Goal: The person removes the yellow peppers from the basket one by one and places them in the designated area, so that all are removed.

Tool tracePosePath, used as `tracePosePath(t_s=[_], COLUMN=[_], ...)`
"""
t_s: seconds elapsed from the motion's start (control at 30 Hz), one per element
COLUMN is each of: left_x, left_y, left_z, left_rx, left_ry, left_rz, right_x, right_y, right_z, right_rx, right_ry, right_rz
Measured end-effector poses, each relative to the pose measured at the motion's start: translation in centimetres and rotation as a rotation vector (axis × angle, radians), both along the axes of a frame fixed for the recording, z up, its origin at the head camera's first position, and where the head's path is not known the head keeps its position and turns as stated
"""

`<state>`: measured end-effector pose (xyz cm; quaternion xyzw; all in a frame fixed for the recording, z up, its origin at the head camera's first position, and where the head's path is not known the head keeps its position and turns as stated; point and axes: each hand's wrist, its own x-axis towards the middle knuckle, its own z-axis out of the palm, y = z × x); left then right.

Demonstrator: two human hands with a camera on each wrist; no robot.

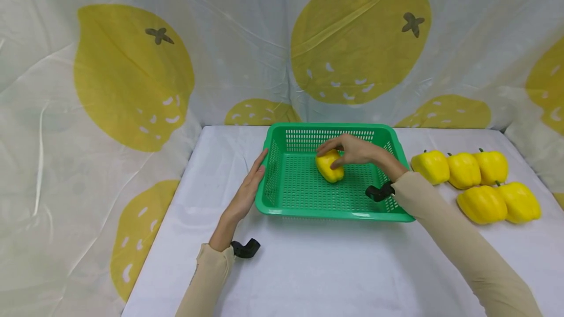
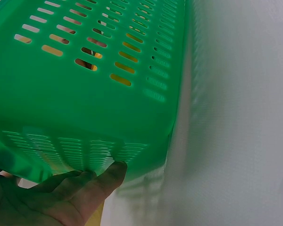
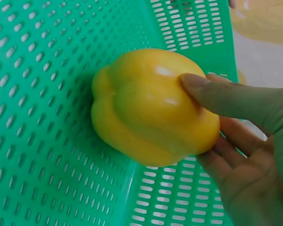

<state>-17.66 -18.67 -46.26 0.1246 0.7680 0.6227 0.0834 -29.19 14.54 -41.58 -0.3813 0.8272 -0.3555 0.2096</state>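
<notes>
So we are setting the first pepper (image 1: 329,167) in the basket (image 1: 308,212) at frame centre, right hand (image 1: 352,149) grasping it, left hand (image 1: 248,187) flat against the basket; five peppers (image 1: 480,180) are waiting at the right.

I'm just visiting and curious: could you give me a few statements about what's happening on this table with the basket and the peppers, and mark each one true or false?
1. The right hand holds a yellow pepper inside the green basket. True.
2. The left hand lifts the basket off the table. False: it rests with straight fingers against the basket's left side, and the basket sits on the table.
3. Five more peppers lie to the right of the basket. True.
4. The basket already holds three peppers. False: only the one in the right hand's grip is inside.
5. The peppers are red. False: all are yellow.
</notes>
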Motion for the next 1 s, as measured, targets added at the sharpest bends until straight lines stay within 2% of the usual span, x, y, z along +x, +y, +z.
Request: tracePosePath(t_s=[0.2, 0.47, 0.7, 0.8, 1.0], left_x=[0.0, 0.0, 0.1, 0.1, -0.1], left_y=[0.1, 0.1, 0.1, 0.1, 0.0], left_z=[-0.1, 0.1, 0.1, 0.1, 0.0], left_rx=[-0.011, 0.007, 0.004, 0.003, 0.007], left_ry=[0.001, 0.0, -0.007, -0.01, -0.006], left_rz=[0.003, -0.002, 0.001, 0.001, -0.006], right_x=[-0.1, -0.3, 0.3, 0.9, 2.3], right_y=[-0.1, 0.3, 0.2, 0.3, 1.4], right_z=[0.1, -0.1, 0.2, 0.9, 2.0], right_rx=[-0.022, -0.024, -0.013, 0.014, 0.103], right_ry=[-0.076, -0.111, -0.031, 0.025, 0.105], right_rz=[0.002, -0.007, -0.024, -0.087, -0.283])
